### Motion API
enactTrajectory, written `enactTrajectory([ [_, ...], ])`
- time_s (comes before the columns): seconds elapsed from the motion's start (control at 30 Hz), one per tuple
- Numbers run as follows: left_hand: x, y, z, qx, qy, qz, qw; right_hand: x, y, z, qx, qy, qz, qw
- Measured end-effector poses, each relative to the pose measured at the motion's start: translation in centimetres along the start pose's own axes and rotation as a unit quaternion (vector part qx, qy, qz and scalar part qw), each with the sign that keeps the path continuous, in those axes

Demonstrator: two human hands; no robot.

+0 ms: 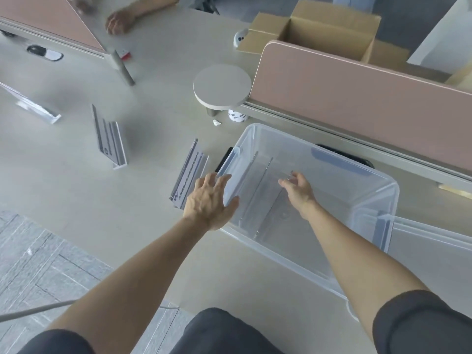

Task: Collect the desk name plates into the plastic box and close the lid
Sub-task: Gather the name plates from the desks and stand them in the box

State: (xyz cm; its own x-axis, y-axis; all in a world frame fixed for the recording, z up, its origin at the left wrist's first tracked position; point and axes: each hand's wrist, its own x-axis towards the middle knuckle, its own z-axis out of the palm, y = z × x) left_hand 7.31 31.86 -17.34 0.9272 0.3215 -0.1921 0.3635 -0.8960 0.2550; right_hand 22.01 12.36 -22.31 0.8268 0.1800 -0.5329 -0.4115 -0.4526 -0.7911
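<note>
inside plastic box, clear name plates

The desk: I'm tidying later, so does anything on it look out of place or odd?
Only a small crumpled white scrap lying loose beside the round stand. Three name plates still sit outside the plastic box.

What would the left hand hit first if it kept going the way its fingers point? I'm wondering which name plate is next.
Probably the plastic box rim beside the left hand, not the nearest name plate; depth is unclear.
</note>
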Motion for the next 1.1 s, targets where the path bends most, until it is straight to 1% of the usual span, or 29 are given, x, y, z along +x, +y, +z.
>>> enactTrajectory([
  [0.07,0.0,0.0,0.0,-0.004,0.0,-0.001,1.0,-0.2,0.1,-0.8,-0.041,-0.017,-0.017,0.999],
  [0.17,0.0,0.0,0.0,-0.011,0.006,0.0,1.0,-1.2,0.3,-1.4,-0.101,-0.096,-0.048,0.989],
  [0.27,0.0,-0.1,0.0,-0.016,0.011,-0.001,1.0,-2.6,1.0,-1.0,-0.21,-0.167,-0.072,0.961],
  [0.33,0.0,-0.2,-0.1,-0.017,0.01,0.0,1.0,-3.0,1.5,-0.5,-0.253,-0.169,-0.067,0.95],
  [0.5,0.0,-0.1,0.0,-0.023,0.006,-0.008,1.0,-3.4,1.5,0.0,-0.234,-0.147,-0.047,0.96],
  [0.67,0.0,-0.1,0.0,-0.029,0.008,-0.012,0.999,-3.3,1.7,0.3,-0.205,-0.141,-0.049,0.967],
  [0.9,0.1,0.0,0.0,-0.035,0.007,-0.013,0.999,-3.0,1.3,0.4,-0.18,-0.168,-0.051,0.968],
  [1.1,0.0,0.0,-0.2,-0.046,0.009,-0.012,0.999,-2.8,0.8,0.4,-0.191,-0.185,-0.058,0.962],
])
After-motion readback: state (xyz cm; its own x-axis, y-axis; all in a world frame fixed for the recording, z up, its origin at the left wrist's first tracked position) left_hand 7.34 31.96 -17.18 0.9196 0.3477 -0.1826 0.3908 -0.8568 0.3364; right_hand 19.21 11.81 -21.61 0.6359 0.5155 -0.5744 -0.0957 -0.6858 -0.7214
